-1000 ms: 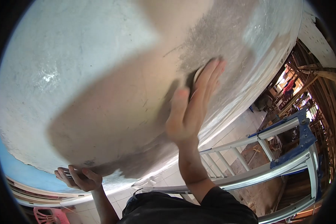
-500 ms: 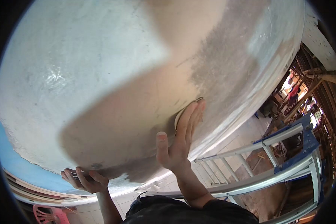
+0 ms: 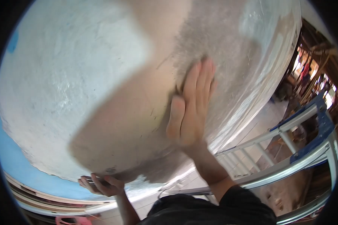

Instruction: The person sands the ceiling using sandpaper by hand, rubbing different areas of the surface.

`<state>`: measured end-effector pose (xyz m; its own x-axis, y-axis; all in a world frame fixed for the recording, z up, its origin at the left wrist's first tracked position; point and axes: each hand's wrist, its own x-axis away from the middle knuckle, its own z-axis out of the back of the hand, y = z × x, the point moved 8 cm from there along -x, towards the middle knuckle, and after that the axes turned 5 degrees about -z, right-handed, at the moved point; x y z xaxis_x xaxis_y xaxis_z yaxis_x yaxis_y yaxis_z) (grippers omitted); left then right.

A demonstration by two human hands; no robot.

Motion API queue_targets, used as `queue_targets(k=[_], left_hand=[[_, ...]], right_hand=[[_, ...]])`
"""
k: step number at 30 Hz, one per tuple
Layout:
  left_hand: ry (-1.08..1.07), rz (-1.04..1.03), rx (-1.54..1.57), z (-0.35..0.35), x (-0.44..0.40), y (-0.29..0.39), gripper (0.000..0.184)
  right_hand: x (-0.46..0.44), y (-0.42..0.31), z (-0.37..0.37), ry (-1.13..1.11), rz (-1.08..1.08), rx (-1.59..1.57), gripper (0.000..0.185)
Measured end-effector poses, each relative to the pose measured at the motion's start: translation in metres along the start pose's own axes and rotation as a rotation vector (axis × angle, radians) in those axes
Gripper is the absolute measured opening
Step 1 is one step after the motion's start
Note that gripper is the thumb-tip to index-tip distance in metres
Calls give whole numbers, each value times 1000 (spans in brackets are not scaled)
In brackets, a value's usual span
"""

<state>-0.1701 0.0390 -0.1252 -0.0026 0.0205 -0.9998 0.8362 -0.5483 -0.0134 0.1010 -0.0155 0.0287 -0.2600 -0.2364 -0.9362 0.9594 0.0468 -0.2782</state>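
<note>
Grey-white surface (image 3: 112, 123): laid flat right hand (image 3: 193, 103) (fingers together) against it; curled left hand (image 3: 106, 185) lower down; couldn't tell its grip.

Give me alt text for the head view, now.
The right hand lies flat, fingers extended, against a pale, patchy wall; the left hand curls at the lower left, anything in it unclear. A metal ladder with blue parts is at right.

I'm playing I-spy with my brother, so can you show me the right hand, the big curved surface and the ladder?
Right hand (image 3: 192, 114): head view, back of the hand.
Big curved surface (image 3: 127, 112): head view, shaded middle.
Ladder (image 3: 278, 175): head view, silver rail.
</note>
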Motion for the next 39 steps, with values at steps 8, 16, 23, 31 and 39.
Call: queue_targets(k=[8,16,23,31,39], left_hand=[[9,45,69,-3,4,-1,41],[8,91,271,0,-26,13,47],[-68,73,77,-8,-38,27,55],[-296,-441,446,-9,-113,92,61],[-742,-1259,357,-59,-152,200,57]], right_hand=[[35,-8,1,50,-17,-17,52],[35,-9,6,114,-10,-123,53],[9,-9,17,210,-19,-117,47],[44,-3,12,284,240,-355,35],[83,22,13,158,181,-524,33]])
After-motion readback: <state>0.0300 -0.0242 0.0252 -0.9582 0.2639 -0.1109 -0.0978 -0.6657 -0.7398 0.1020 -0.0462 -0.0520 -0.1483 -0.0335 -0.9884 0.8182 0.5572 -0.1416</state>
